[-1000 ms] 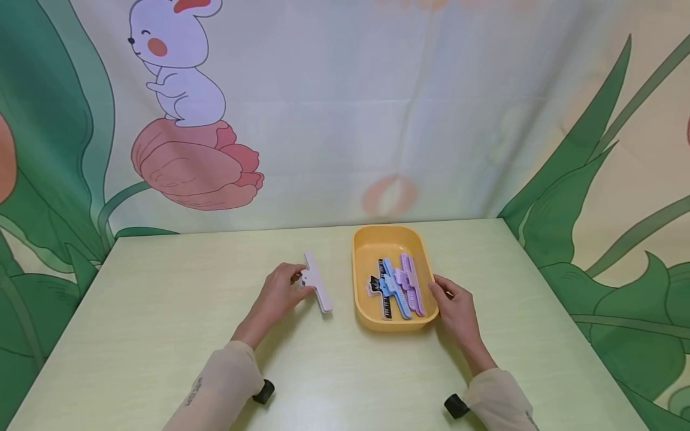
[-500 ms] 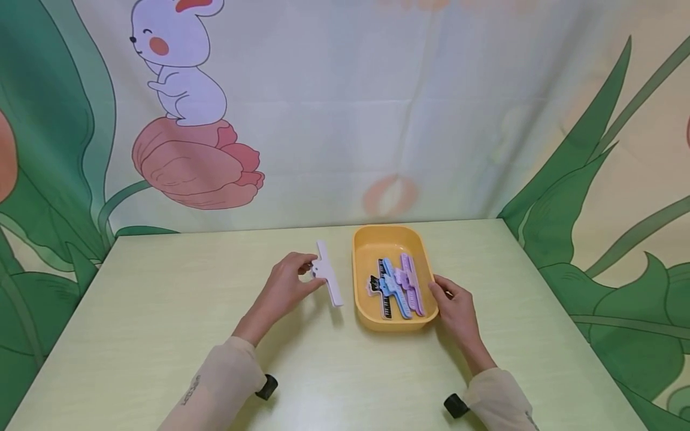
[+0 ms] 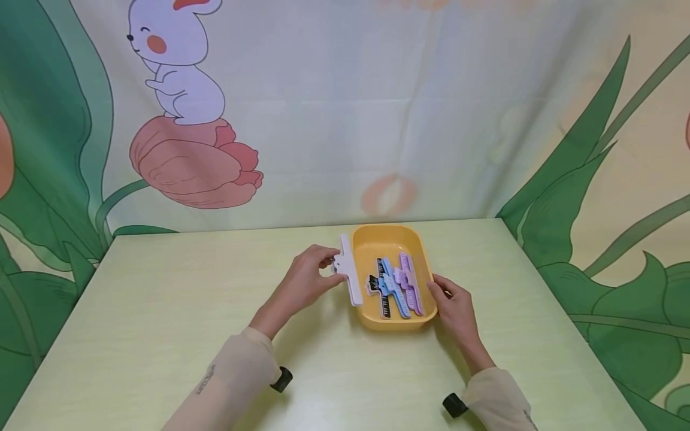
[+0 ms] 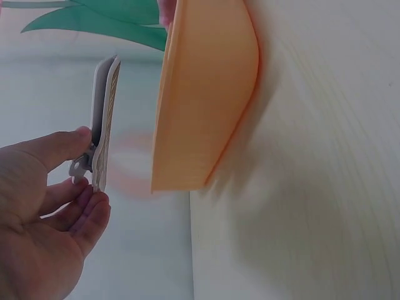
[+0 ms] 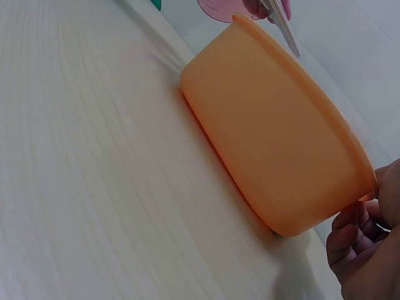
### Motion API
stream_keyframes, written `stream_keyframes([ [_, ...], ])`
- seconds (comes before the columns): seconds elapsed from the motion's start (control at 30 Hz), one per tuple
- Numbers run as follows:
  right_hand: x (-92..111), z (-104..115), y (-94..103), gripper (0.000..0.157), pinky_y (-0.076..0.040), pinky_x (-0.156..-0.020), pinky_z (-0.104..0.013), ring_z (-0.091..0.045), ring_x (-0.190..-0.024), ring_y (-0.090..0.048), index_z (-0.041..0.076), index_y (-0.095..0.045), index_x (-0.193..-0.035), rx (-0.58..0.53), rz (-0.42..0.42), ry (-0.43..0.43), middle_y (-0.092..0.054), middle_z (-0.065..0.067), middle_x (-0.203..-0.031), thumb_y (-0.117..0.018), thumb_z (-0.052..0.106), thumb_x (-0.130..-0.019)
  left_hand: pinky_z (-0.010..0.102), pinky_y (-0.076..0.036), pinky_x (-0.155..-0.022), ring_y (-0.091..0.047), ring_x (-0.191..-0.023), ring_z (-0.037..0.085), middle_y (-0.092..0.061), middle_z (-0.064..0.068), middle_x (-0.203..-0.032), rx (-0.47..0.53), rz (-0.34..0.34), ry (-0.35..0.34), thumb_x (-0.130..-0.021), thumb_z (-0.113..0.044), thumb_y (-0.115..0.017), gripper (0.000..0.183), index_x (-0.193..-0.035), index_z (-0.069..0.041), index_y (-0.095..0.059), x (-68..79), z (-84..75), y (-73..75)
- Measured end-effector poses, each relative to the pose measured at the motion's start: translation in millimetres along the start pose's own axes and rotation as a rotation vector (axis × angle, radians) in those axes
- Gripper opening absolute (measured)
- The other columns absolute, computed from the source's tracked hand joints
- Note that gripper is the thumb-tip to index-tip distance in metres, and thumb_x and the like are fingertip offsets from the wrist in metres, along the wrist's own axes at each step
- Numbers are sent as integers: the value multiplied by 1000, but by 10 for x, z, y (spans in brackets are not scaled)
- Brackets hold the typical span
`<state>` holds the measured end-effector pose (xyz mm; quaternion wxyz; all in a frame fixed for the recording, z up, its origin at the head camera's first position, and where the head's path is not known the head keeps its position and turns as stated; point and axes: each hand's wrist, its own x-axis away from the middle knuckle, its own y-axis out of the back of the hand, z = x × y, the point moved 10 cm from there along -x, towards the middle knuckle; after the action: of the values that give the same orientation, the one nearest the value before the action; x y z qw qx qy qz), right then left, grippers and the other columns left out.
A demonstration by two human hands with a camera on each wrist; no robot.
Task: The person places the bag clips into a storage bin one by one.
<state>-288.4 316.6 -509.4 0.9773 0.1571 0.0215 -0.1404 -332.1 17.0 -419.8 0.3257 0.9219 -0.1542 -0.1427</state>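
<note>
My left hand (image 3: 307,278) pinches a pale lilac long-bar clip (image 3: 350,272) by its small handle, between thumb and fingers. In the left wrist view the clip (image 4: 103,119) is held above the table, apart from the tub's wall. The head view has it over the left rim of a yellow plastic tub (image 3: 377,239). Inside the tub lie a black-and-white piano-key clip (image 3: 386,306), a blue clip (image 3: 398,292) and purple clips (image 3: 412,281). My right hand (image 3: 458,308) grips the tub's right rim, thumb on top and fingers beneath.
The tub stands on a pale wooden table (image 3: 178,299) close to its back edge. Behind hangs a curtain (image 3: 323,120) printed with a rabbit, a flower and leaves. Each sleeve cuff has a small black device (image 3: 455,406) beside it.
My left hand has lifted the lilac clip off the table area and carried it rightward to the tub's left rim. The right hand and the tub stay where they were.
</note>
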Motion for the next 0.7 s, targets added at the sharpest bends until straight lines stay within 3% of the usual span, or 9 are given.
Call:
stream_keyframes([
  [0.33,-14,-21,-8,42,-59,-84,-28,-34,-111,-63,-4,-62,-138,-9,14,-13,-64,-24,-134,-63,23,-105,39,-54,-98,-62,-109,27,-63,13,-123,-8,40,15,-90,-17,-83,52,-135,1,-65,-87,-83,-135],
  [0.7,-7,-9,10,38,-57,-76,-21,-34,-104,-63,-4,-65,-134,-1,-5,13,-67,-24,-128,-64,19,-105,39,-53,-97,-60,-111,31,-63,12,-121,-17,82,47,-90,-19,-83,52,-135,0,-65,-178,-79,-280],
])
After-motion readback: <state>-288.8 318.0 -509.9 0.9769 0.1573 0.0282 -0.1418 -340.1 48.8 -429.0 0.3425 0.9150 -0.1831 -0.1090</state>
